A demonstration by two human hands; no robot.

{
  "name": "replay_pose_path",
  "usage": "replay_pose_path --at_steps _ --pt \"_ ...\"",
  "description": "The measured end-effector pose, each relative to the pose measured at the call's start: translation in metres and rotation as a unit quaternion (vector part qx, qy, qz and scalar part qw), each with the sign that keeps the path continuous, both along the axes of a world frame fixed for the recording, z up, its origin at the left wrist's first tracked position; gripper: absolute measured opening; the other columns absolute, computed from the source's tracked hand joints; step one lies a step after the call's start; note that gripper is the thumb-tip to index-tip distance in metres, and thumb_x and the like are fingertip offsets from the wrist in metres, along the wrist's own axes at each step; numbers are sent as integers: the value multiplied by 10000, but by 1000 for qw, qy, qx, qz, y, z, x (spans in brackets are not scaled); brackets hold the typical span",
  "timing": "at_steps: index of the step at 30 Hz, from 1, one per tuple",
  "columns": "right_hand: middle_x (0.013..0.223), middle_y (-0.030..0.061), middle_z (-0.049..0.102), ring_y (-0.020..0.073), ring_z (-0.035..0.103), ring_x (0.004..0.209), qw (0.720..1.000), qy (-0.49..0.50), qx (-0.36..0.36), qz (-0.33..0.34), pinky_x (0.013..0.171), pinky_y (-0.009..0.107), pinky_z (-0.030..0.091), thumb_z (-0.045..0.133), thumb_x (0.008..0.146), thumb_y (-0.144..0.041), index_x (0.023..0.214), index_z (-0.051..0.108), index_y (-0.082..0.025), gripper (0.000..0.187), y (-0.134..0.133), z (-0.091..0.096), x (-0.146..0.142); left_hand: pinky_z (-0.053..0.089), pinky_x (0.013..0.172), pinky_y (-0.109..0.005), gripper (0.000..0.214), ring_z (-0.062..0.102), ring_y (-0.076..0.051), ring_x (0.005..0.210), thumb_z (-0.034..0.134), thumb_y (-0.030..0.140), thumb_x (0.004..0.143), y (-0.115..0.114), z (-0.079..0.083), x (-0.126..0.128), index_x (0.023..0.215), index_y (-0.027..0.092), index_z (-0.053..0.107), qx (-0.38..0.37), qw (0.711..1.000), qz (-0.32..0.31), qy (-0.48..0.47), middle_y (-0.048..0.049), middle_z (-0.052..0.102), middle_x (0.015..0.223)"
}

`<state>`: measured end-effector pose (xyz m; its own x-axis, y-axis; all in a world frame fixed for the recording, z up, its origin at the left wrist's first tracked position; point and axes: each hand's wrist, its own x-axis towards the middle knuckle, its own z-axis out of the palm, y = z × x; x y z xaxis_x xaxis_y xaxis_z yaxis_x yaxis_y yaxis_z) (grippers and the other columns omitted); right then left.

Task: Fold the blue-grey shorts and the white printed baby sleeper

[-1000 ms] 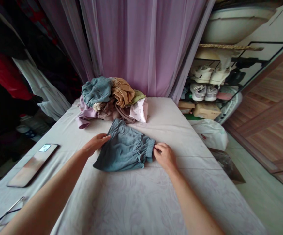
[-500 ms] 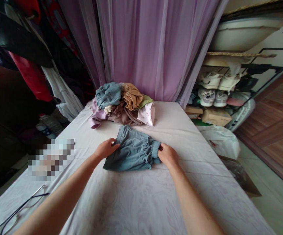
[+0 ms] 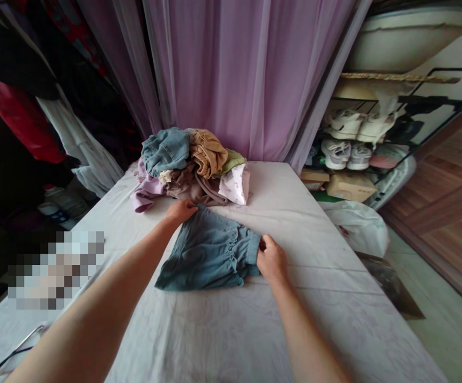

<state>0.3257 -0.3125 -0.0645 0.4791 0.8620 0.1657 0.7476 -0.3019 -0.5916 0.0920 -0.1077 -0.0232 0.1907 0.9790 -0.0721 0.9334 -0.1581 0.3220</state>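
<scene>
A blue-grey garment [image 3: 209, 250] with an elastic waistband and a ruffled seam lies flat on the bed, its waistband toward the right. I cannot tell whether it is a skirt or folded shorts. My left hand [image 3: 182, 211] is closed on its far left corner, thumb and fingers pinching the cloth. At the other end, my right hand [image 3: 271, 258] grips the waistband, with its fingertips partly hidden. Just beyond the garment sits a heap of clothes [image 3: 193, 183], with denim, tan, brown, lilac and white pieces.
The bed [image 3: 215, 335] has a pale patterned sheet. Behind it hangs a purple curtain [image 3: 223, 74]. A pair of glasses [image 3: 13, 354] and a blurred-out item [image 3: 57, 271] lie at the left. Shoes [image 3: 345, 154] and boxes [image 3: 351, 187] stand on a rack at the right.
My left hand has moved away from me, from the garment's left edge to its far left corner. The garment is spread a little wider. My right hand stays at the waistband.
</scene>
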Motion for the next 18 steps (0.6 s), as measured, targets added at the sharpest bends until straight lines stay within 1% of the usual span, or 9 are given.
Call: replay_pose_path --at_steps 3,5,7,12,14,16,18 --pt "777 58 711 224 648 726 999 27 4 -17 599 277 378 490 831 -288 839 631 -213 160 -1 5 2 492 771 -320 304 662 -289 1025 487 397 900 -3 0 1 1073 224 668 15 1000 24 8 -98 721 1088" --pt "805 60 722 217 652 740 999 35 14 -28 606 274 381 464 840 -261 886 633 -204 184 -1 6 3 492 786 -334 318 656 -300 1042 461 382 913 -4 0 0 1113 215 643 22 999 34 13 -116 713 1110" --pt "813 59 727 207 651 729 999 38 11 -31 601 271 380 467 845 -257 919 636 -201 193 -2 7 4 491 796 -336 305 655 -302 1047 472 376 909 -6 0 -1 1112 217 636 24 999 37 17 -116 713 1113" --pt "806 44 733 189 650 690 999 16 -25 -24 584 266 374 522 859 -285 962 651 -214 180 -5 8 2 487 819 -313 309 649 -281 1075 513 380 905 -7 2 -5 1145 213 613 30 998 49 9 -101 713 1123" --pt "837 48 739 199 664 718 999 14 -34 -23 597 269 390 540 858 -282 1011 655 -213 204 -5 9 1 492 786 -297 370 670 -261 1017 517 433 909 -10 5 -9 1181 195 593 9 998 58 -14 -99 721 1089" --pt "862 53 742 217 677 759 999 24 -41 -17 619 278 417 556 852 -290 1067 652 -209 249 -4 10 2 496 708 -274 464 696 -223 872 488 510 917 -17 8 -16 1219 167 566 -41 997 55 -46 -95 731 1023" --pt "872 55 742 231 684 795 998 35 -45 -10 650 290 445 568 843 -299 1113 644 -204 296 -3 10 5 484 634 -252 537 686 -183 729 477 561 909 -30 10 -25 1232 138 551 -93 993 36 -69 -85 738 951"
